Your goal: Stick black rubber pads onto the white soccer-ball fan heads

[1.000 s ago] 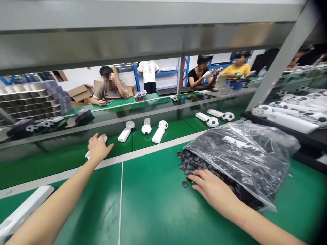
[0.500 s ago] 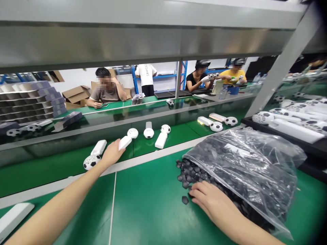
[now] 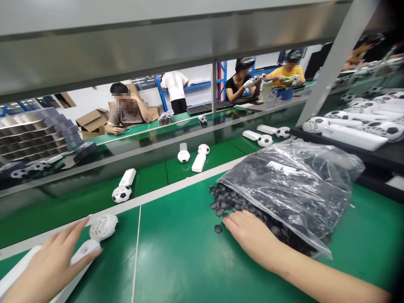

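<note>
Ball-stick (image 3: 102, 228) under splayed left hand (image 3: 47, 261); black pieces (image 3: 227, 199) at right hand (image 3: 254, 237), grip unclear; bag (image 3: 293, 189) opening near-left, likely for reach.

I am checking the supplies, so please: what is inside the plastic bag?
The plastic bag holds many black pieces, some lying outside its open mouth. The right hand blocks part of the opening; anything beneath the top pieces is hidden.

The left hand (image 3: 52, 263), thumb and forefinger spread apart, is at a white football-headed device (image 3: 103, 227) over the green bench (image 3: 170, 252). The right hand (image 3: 254, 240) has its fingertips by black pieces (image 3: 229, 200) at the mouth of a clear plastic bag (image 3: 293, 185), and more such devices (image 3: 198, 163) lie on the belt (image 3: 154, 174) beyond
</note>
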Tool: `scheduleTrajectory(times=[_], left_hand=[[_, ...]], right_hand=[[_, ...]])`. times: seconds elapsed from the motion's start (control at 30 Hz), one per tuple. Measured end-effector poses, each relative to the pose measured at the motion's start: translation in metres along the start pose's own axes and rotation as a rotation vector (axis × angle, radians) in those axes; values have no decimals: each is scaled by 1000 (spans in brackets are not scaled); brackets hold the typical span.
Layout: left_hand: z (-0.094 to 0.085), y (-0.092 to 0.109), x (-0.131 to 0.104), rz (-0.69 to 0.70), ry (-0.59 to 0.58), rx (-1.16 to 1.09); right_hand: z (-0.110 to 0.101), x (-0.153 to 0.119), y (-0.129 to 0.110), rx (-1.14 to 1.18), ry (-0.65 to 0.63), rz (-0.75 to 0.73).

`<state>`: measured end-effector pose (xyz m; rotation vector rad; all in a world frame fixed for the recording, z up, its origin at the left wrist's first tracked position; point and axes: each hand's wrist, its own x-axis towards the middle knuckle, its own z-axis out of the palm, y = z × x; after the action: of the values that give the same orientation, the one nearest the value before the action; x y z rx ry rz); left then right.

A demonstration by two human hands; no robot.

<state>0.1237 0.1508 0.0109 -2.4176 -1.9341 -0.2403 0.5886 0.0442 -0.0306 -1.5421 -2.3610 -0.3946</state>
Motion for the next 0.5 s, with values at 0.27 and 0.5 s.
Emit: scheduleTrajectory(times=[0.27,0.5], left_hand=[[13,229,205,433,4,9],[65,316,276,430,-1,7]], right_hand=[[4,-1,2,73,31,39],[-4,1,-1,205,-26,-109]])
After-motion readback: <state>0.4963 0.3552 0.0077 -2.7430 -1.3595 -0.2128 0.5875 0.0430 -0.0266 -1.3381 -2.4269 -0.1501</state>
